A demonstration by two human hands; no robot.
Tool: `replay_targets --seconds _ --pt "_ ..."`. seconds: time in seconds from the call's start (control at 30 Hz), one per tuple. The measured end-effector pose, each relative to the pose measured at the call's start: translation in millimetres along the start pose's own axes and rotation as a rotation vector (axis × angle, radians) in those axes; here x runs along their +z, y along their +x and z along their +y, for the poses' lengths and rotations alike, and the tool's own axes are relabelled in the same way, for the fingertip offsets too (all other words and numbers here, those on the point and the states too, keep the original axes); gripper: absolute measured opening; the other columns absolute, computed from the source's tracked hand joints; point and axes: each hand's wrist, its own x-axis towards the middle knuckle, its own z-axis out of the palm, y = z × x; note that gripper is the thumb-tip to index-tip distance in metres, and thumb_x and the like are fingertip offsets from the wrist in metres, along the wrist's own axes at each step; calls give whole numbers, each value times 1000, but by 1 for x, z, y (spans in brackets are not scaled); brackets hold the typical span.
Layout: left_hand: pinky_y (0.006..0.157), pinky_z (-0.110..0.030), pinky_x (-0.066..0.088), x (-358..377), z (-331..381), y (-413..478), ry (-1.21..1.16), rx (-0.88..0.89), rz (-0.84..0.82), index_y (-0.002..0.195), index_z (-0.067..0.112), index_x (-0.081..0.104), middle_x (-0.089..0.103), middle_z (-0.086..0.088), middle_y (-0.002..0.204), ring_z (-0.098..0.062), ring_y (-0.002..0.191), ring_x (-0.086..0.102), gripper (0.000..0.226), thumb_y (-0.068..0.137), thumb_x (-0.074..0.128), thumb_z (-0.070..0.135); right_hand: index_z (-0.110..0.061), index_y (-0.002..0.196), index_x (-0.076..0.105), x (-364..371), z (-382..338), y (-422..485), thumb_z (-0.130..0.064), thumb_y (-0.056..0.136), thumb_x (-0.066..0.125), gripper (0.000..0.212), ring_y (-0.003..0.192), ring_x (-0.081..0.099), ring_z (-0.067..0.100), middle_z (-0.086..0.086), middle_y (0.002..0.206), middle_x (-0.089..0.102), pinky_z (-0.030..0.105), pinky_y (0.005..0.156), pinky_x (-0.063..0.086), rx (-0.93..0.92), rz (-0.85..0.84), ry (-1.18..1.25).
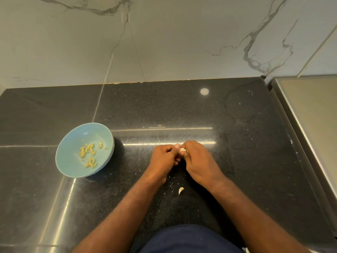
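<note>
Above speckled, polished black counter (237, 134) — small pale piece (182, 150) pinched between curled fingertips of left hand (165, 157) and right hand (198, 159). Nearer the body, curled papery scrap (180, 190); well left, smooth round blue bowl (73, 139) holding yellowish oval bits (89, 152).

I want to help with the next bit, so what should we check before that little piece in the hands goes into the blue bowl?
1. Firm hold: ok. The left hand and right hand both pinch the pale piece.
2. Skin fully off the pale piece: cannot tell, the fingers hide most of it.
3. Blue bowl upright and to the left of the hands: ok.
4. Room in the bowl: ok. The yellowish pieces cover only part of its bottom.
5. Worktop tidy: not ok. A loose scrap and small flecks lie between the arms.
</note>
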Motion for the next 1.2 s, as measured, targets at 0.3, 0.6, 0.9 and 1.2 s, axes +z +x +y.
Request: replay_targets --seconds 0.3,0.6,0.9,1.2 --pt "52 -13 44 11 0 -4 7 -10 88 69 9 65 59 3 57 -1 50 51 35 102 54 15 -27 82 43 16 8 -1 -32 103 32 24 75 37 13 -9 83 40 34 67 37 -148 138 -169" --pt "60 -29 46 22 -3 0 -18 50 175 80 -6 61 58 -11 69 -18 64 52 39 104 48 21 -19 76 41 13 -5 4 -58 101 27 48 63 48 17 -4 72 49 37 58 42 55 141 96" --pt "71 -27 57 10 -2 1 88 227 97 89 18 70 72 -3 79 -6 69 64 15 99 60 20 -14 97 73 9 8 14 -25 100 59 18 74 66 11 -2 84 71 28 67 56 219 115 481" --pt "74 -26 58 2 -10 1 -94 99 -56 99 5 69 74 -8 85 -15 77 69 16 97 62 19 -15 93 77 -1 10 3 -10 92 69 10 75 71 15 0 82 74 33 70 62 262 134 601"
